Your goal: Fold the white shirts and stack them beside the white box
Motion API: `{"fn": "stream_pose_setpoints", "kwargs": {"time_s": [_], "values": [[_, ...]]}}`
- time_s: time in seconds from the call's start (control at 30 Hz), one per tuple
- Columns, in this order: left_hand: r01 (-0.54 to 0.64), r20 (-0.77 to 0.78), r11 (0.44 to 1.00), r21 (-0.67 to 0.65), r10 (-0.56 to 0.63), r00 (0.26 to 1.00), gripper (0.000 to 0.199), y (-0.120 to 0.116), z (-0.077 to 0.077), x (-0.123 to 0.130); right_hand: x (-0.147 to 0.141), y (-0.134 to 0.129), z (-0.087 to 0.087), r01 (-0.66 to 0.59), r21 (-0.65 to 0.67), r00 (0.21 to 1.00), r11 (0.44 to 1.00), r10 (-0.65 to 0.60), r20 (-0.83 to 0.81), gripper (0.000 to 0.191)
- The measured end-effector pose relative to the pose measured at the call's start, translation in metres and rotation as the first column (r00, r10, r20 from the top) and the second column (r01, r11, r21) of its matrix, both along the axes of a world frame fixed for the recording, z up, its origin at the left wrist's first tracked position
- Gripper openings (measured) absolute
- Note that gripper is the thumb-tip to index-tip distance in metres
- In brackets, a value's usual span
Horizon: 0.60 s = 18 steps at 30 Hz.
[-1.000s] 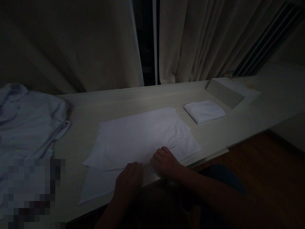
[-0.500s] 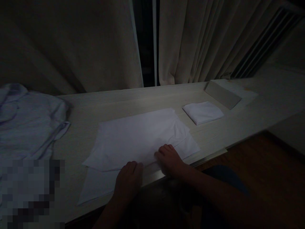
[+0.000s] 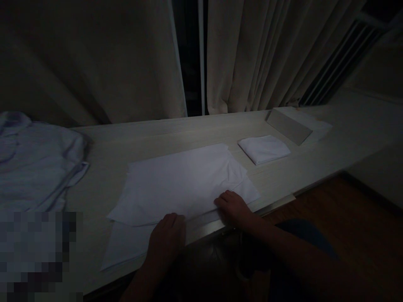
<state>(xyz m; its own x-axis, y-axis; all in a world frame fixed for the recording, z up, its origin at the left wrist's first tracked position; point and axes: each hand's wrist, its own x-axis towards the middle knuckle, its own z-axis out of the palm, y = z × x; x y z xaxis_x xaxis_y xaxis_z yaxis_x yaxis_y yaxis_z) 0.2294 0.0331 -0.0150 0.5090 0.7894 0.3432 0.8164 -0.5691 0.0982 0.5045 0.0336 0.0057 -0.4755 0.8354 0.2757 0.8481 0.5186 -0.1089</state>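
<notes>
A white garment [image 3: 179, 180], perhaps a shirt, lies spread and partly folded over itself on the long pale table. Its upper layer looks smooth, with creases near the right end and lower layers showing at both near corners. My left hand [image 3: 168, 233] is at the near edge, fingers curled over the cloth. My right hand [image 3: 233, 207] grips the same edge further right, its fingers bent and closed on the fabric. Both thumbs are hard to make out in the dim light. To the right rests a small folded white cloth [image 3: 264, 149], apart from the garment.
A rumpled pale garment [image 3: 37, 163] heaps at the table's left end, with a blurred-out patch below it. An open white box [image 3: 291, 126] stands at the back right of the table [image 3: 107, 147]. Curtains [image 3: 239, 54] hang behind. Wooden floor [image 3: 321, 218] shows at lower right.
My right hand has slid a little to the right along the garment's near edge, so the hands are further apart. My left hand stays nearly in place. The view has shifted slightly.
</notes>
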Motion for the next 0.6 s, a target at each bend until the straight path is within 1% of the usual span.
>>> {"fn": "stream_pose_setpoints", "kwargs": {"time_s": [0.07, 0.13, 0.2, 0.27, 0.33, 0.4, 0.43, 0.5, 0.53, 0.6], "values": [[-0.051, 0.106, 0.998, -0.045, 0.056, 0.993, 0.013, 0.002, -0.001, -0.001, 0.003, -0.002, 0.001, 0.015, 0.001, 0.997, 1.0, -0.015, -0.082, 0.016], [-0.106, 0.194, 0.987, -0.122, 0.128, 0.973, 0.015, 0.004, 0.0, -0.001, 0.004, -0.004, 0.002, 0.017, -0.011, 0.987, 1.0, -0.019, -0.157, 0.019], [-0.135, 0.25, 0.972, -0.19, 0.181, 0.951, 0.016, 0.006, 0.002, -0.001, 0.003, -0.005, 0.001, 0.019, -0.028, 0.979, 0.999, -0.025, -0.202, 0.022], [-0.138, 0.265, 0.969, -0.203, 0.19, 0.945, 0.016, 0.008, 0.004, 0.0, 0.002, -0.005, 0.001, 0.023, -0.036, 0.978, 0.999, -0.03, -0.205, 0.024], [-0.091, 0.228, 0.982, -0.164, 0.128, 0.965, 0.015, 0.008, 0.005, 0.0, 0.001, -0.005, 0.002, 0.024, -0.029, 0.985, 0.999, -0.028, -0.168, 0.021], [-0.009, 0.141, 0.994, -0.106, 0.024, 0.99, 0.015, 0.008, 0.007, -0.001, 0.002, -0.005, 0.005, 0.01, -0.018, 0.993, 1.0, -0.012, -0.117, 0.012], [0.031, 0.086, 0.996, -0.086, -0.023, 0.996, 0.015, 0.007, 0.008, -0.001, 0.002, -0.005, 0.006, -0.004, -0.013, 0.995, 1.0, 0.002, -0.099, 0.013], [0.075, 0.0, 0.995, -0.059, -0.075, 0.997, 0.017, 0.005, 0.012, -0.004, 0.002, -0.006, 0.009, -0.021, 0.001, 0.996, 1.0, 0.021, -0.091, 0.027], [0.077, -0.008, 0.996, -0.04, -0.077, 0.997, 0.018, 0.005, 0.013, -0.004, 0.001, -0.006, 0.01, -0.015, 0.014, 0.995, 1.0, 0.017, -0.097, 0.031], [0.075, 0.058, 0.997, 0.024, -0.076, 0.995, 0.014, 0.005, 0.013, -0.004, -0.004, -0.006, 0.011, 0.005, 0.056, 0.993, 0.998, 0.002, -0.117, 0.028]]}}
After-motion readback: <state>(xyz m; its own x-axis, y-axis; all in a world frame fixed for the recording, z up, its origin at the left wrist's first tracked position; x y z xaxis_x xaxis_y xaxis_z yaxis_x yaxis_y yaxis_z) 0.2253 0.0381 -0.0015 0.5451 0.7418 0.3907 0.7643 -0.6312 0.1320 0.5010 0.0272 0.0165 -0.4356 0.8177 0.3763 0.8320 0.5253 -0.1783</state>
